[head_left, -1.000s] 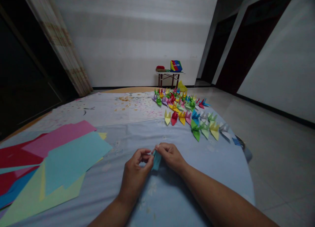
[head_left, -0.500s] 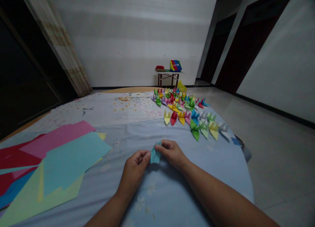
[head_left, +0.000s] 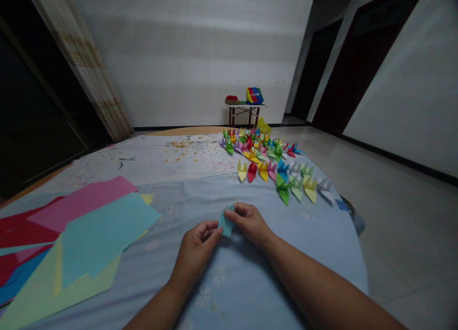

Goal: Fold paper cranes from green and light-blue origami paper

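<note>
A small folded piece of light blue paper (head_left: 226, 226) is held up between my two hands, just above the cloth. My right hand (head_left: 248, 221) pinches its upper right part between thumb and fingers. At its lower left edge, the thumb and fingertips of my left hand (head_left: 200, 239) close on the paper. Beyond my hands, folded paper cranes (head_left: 282, 189) in many colours stand in rows. Loose sheets of coloured paper (head_left: 107, 229) lie in an overlapping pile to my left, a light blue one on top.
A pale flowered tablecloth (head_left: 186, 196) covers the round table. Past its far edge stands a small side table (head_left: 246, 106) with a colourful box (head_left: 254, 96) and a red item on it. A curtain (head_left: 96, 81) hangs at the left; dark doors are at the right.
My left thumb has slid slightly down and right along the paper's lower left edge, and the paper is turned a little. My right hand has hardly moved.
</note>
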`<act>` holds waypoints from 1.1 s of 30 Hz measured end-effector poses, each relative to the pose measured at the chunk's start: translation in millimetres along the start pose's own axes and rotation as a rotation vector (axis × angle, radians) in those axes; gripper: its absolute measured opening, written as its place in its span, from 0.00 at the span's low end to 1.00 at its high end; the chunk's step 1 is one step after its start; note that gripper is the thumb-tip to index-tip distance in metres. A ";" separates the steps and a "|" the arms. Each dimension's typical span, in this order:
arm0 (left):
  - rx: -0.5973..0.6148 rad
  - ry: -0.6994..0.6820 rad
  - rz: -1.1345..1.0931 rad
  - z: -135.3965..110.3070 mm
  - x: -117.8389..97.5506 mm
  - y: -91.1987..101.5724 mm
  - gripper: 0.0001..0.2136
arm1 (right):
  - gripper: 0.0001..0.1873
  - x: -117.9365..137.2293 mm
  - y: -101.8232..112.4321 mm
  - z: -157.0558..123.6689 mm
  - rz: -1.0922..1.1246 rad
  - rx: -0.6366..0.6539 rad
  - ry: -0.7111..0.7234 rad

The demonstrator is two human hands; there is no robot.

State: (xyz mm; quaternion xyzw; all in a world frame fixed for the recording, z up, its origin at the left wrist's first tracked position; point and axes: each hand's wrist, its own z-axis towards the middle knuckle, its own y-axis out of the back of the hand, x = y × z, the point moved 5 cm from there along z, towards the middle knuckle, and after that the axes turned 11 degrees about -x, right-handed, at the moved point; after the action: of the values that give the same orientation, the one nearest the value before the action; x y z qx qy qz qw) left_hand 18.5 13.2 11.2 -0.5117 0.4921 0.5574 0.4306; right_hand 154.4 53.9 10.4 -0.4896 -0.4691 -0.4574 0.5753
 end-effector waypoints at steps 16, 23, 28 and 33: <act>-0.027 -0.105 0.040 -2.1 -5.1 -0.4 0.12 | 0.18 -1.9 -2.2 -1.3 -0.012 -0.037 0.014; -0.157 -0.148 0.020 -0.7 0.0 6.4 0.13 | 0.18 0.3 -7.4 -4.6 0.029 -0.052 0.030; -0.162 -0.161 0.026 -2.2 -1.9 7.6 0.12 | 0.17 -3.0 -7.3 -3.9 0.067 -0.041 0.003; -0.146 -0.188 0.056 -3.0 -3.8 7.4 0.11 | 0.17 -4.7 -6.9 -3.3 0.122 -0.026 -0.036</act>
State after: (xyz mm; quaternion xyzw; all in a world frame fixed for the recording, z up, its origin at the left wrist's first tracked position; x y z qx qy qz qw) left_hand 12.0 9.2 15.8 -0.4729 0.4218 0.6492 0.4207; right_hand 147.2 50.2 6.3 -0.5330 -0.4428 -0.4187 0.5870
